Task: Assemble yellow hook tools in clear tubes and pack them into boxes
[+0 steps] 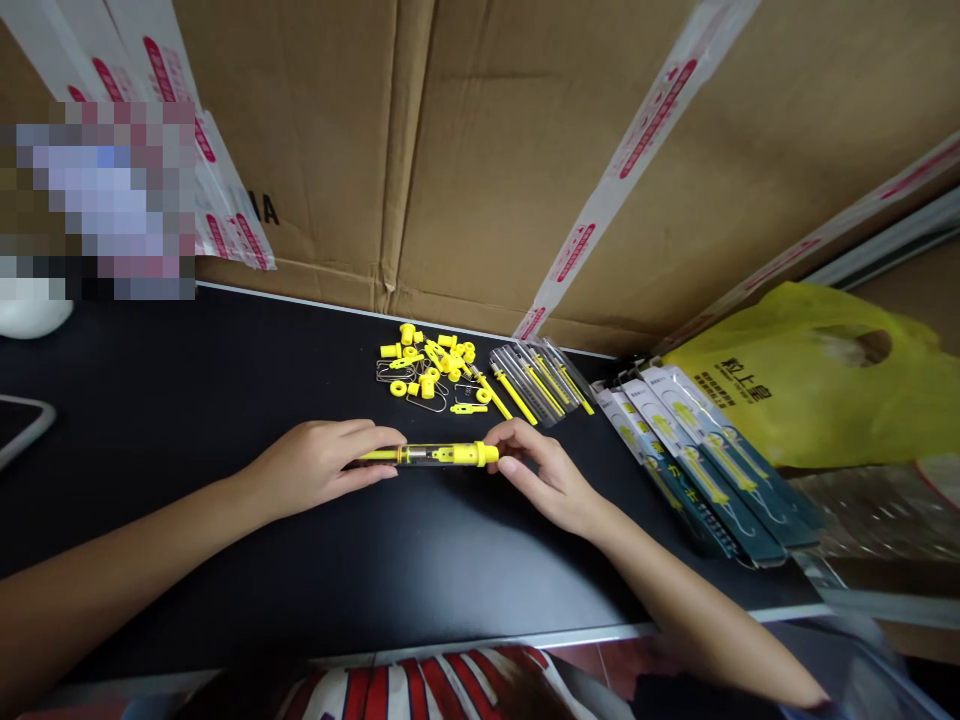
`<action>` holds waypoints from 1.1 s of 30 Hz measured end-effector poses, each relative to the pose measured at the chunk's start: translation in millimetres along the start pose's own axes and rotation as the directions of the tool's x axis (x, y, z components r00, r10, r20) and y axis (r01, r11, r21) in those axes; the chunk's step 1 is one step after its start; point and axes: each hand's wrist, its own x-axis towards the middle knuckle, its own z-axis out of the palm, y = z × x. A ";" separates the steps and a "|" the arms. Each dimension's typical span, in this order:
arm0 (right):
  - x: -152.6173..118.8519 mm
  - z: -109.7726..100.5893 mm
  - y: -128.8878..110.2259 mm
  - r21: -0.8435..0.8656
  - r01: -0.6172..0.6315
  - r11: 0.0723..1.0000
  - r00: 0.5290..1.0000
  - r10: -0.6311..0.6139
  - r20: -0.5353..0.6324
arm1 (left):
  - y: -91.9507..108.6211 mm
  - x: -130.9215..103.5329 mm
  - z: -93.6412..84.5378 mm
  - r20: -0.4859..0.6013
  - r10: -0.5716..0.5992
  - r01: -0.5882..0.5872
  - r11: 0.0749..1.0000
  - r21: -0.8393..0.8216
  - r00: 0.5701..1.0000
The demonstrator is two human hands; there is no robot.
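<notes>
A clear tubular spring scale (450, 455) with yellow inner parts lies level between my hands, above the black table. My left hand (319, 465) is closed around its left end, fingers on top and thumb below, so that end is partly hidden. At the other end, my right hand (547, 475) pinches the yellow cap (487, 454) between thumb and fingers. Just beyond lies a pile of small yellow plastic parts (427, 384) with bent metal hooks (431, 402). Beside the pile, several clear tubes with yellow rods (544, 382) lie in a slanted row.
Packed spring scales on printed cards (705, 450) lie at the right, near a yellow plastic bag (810, 370). Tall cardboard (480, 150) stands along the table's (360, 590) back edge. A white-edged device (22, 425) and a white rounded object (34, 305) are at the left.
</notes>
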 end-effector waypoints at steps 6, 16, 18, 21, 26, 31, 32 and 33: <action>1.5 2.9 0.3 -0.012 -0.016 1.000 1.000 0.016 -0.007 | -0.6 0.6 1.6 0.004 0.004 -0.004 1.000 0.000 1.000; -0.5 1.8 1.0 0.035 0.001 0.999 1.000 -0.001 0.011 | 0.3 0.9 0.6 0.008 0.004 -0.004 1.000 -0.003 1.000; 0.5 2.6 1.7 0.005 0.002 1.000 1.000 -0.002 0.017 | -0.1 0.5 1.2 0.004 0.008 -0.008 1.000 -0.006 1.000; 2.4 1.8 2.8 -0.024 0.026 0.999 0.999 -0.025 0.027 | -0.3 0.0 1.5 0.006 0.005 -0.005 1.000 -0.010 1.000; 1.0 1.7 2.7 0.031 0.019 0.999 1.000 -0.019 0.017 | 0.5 0.2 1.0 0.015 -0.001 0.001 1.000 -0.015 1.000; 0.9 4.6 1.5 -0.027 0.018 0.999 1.000 -0.018 0.001 | 0.7 0.9 1.3 0.003 0.010 -0.010 1.000 -0.011 1.000; 1.4 4.3 1.4 -0.038 0.036 0.999 0.999 -0.036 0.005 | 0.7 1.0 1.3 0.003 0.010 -0.010 1.000 -0.009 1.000; 1.9 3.7 1.5 -0.048 0.054 0.997 0.999 -0.054 0.006 | 0.7 1.0 1.3 0.006 0.008 -0.008 1.000 -0.008 1.000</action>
